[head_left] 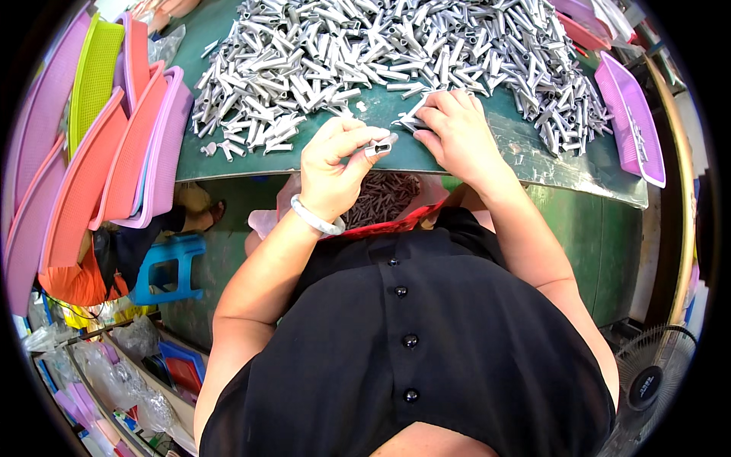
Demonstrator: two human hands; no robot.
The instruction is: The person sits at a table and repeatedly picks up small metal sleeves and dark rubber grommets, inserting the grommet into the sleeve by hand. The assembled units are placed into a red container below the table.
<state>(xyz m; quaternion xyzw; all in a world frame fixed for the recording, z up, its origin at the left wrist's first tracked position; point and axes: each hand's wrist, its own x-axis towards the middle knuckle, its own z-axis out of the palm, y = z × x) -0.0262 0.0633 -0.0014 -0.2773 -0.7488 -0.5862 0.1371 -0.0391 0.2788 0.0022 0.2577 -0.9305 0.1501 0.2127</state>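
Between thumb and fingers, my left hand [333, 164] pinches a small silver metal tube piece [378, 148] just over the table's near edge, its open end showing. A pale bangle circles that wrist. To its right, my right hand [461, 141] rests at the table edge, fingers curled down and closed on a small grey metal tube piece [410, 120], partly hidden by them. A large heap of similar metal tube pieces [365, 46] spreads over the green table [525, 152] beyond both hands. In my lap, a red-rimmed bag [392, 226] holds many darker-looking pieces.
Stacked purple, coral and green plastic baskets [145, 145] stand at the left. A purple basket [628, 122] with a few pieces sits at the table's right end. A blue stool [171, 268] is on the floor beside another person's leg. A fan [647, 385] stands lower right.
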